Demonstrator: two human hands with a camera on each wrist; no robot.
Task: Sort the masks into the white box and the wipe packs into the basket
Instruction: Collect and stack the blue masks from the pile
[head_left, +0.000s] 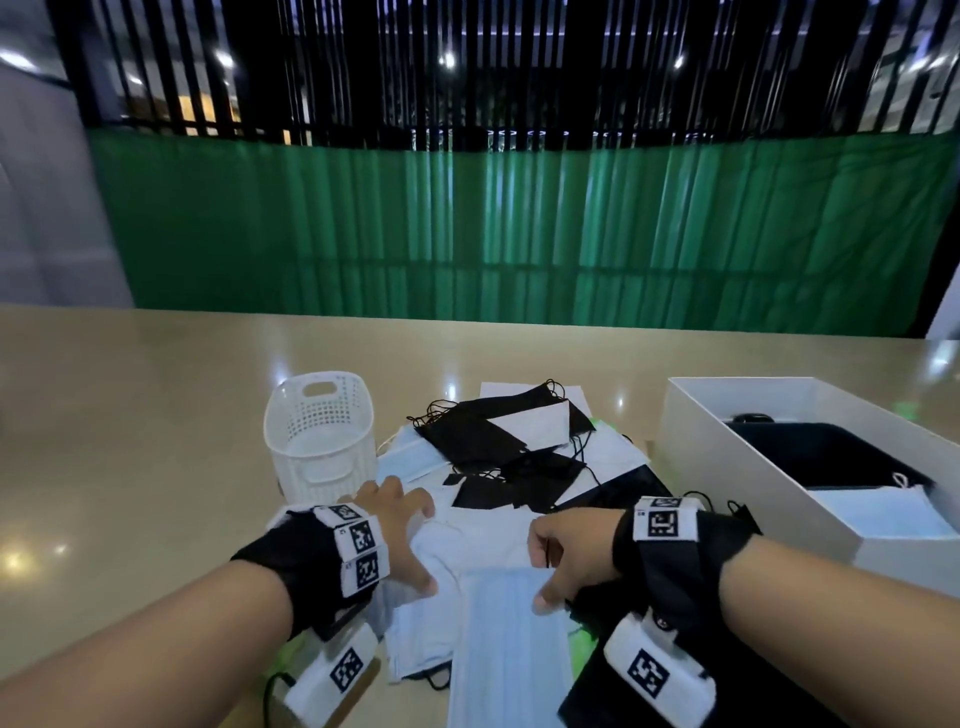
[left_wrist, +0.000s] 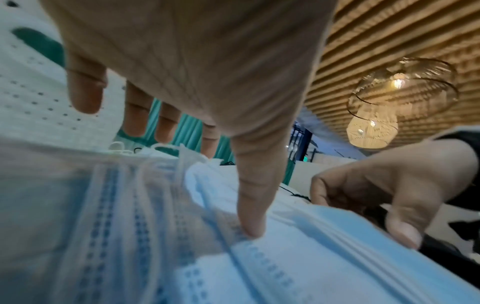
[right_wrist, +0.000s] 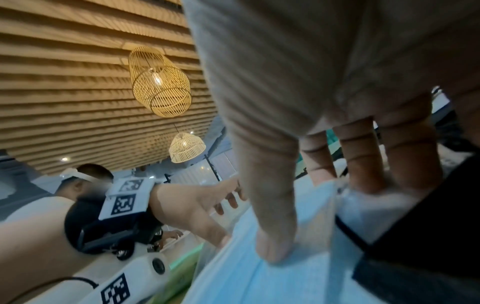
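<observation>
A pile of light blue masks (head_left: 498, 623) and black masks (head_left: 483, 431) lies mid-table between the white basket (head_left: 319, 431) and the white box (head_left: 691, 431). My left hand (head_left: 415, 540) is spread over the blue masks, fingers straight, its thumb tip (left_wrist: 250, 230) pressing on one. My right hand (head_left: 543, 571) curls down on the topmost blue mask (right_wrist: 259, 277), gripping it between thumb (right_wrist: 272, 246) and fingers (right_wrist: 363, 164). A green edge, perhaps a wipe pack (head_left: 582, 644), peeks out from under the masks. The rest of it is hidden.
The box holds black masks and a light blue mask (head_left: 878, 514). The basket looks empty from here. Bare tan table (head_left: 130, 441) stretches to the left and behind. A green curtain (head_left: 519, 223) hangs past the table's far edge.
</observation>
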